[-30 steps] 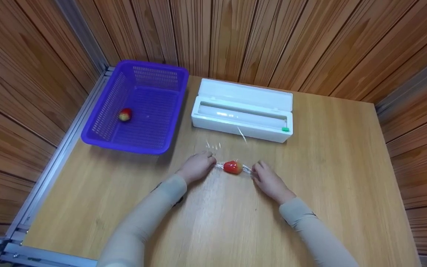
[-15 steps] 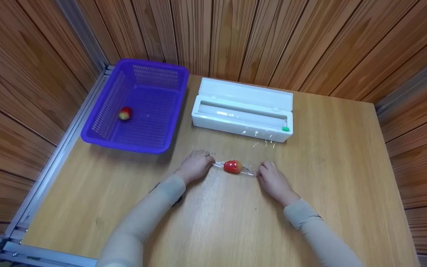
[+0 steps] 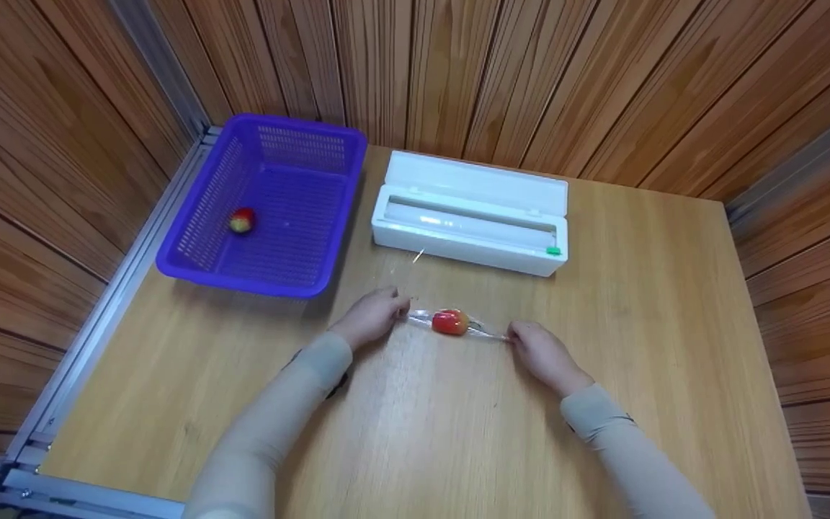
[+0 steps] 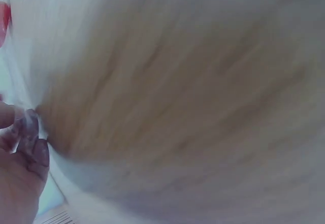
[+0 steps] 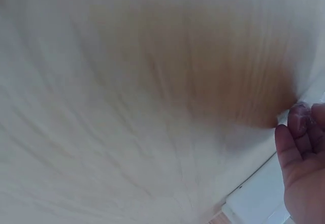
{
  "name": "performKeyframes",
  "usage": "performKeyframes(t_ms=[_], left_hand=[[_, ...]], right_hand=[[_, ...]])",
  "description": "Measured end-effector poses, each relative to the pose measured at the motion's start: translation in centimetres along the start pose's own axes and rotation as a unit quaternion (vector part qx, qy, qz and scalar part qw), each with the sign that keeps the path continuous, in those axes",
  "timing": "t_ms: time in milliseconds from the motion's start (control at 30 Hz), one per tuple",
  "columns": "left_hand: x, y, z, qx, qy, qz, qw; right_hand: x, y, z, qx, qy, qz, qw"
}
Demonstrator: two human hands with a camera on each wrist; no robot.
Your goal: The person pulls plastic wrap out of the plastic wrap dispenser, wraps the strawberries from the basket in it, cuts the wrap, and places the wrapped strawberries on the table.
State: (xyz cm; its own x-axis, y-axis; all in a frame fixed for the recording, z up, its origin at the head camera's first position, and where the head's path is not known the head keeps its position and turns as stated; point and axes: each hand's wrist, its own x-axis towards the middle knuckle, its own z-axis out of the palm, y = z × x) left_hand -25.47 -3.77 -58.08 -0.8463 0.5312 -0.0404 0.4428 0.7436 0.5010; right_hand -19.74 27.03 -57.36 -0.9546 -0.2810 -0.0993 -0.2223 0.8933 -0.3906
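Observation:
In the head view, a small red-and-yellow fruit (image 3: pixel 449 322) lies on its side over the wooden table, wrapped in clear cling film (image 3: pixel 488 332). The film is drawn out into a twisted tail on both sides of it. My left hand (image 3: pixel 372 316) pinches the left tail, close to the fruit. Farther out, my right hand (image 3: pixel 546 356) grips the end of the longer right tail. Bunched fingers (image 5: pixel 300 120) with film between them show at the right wrist view's edge. A sliver of the red fruit (image 4: pixel 4 23) appears in the left wrist view.
A white cling film box (image 3: pixel 469 241) stands behind the hands, lid raised, roll inside, a green slider at its right end. At the back left sits a purple basket (image 3: pixel 242 281) holding another red-and-yellow fruit (image 3: pixel 242 220). Wood-panelled walls enclose the table (image 3: pixel 415 447).
My right hand has moved outward to the right and toward me, lengthening the right tail of film. My left hand has shifted slightly left. The fruit stays nearly in place.

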Motion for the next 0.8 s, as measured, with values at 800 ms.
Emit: performKeyframes(t_ms=[800], left_hand=[[-0.83,0.04,-0.01,0.13,0.0,-0.004,0.9915]], right_hand=[[0.05,0.12,0.39,0.018,-0.011,-0.009,1.0]])
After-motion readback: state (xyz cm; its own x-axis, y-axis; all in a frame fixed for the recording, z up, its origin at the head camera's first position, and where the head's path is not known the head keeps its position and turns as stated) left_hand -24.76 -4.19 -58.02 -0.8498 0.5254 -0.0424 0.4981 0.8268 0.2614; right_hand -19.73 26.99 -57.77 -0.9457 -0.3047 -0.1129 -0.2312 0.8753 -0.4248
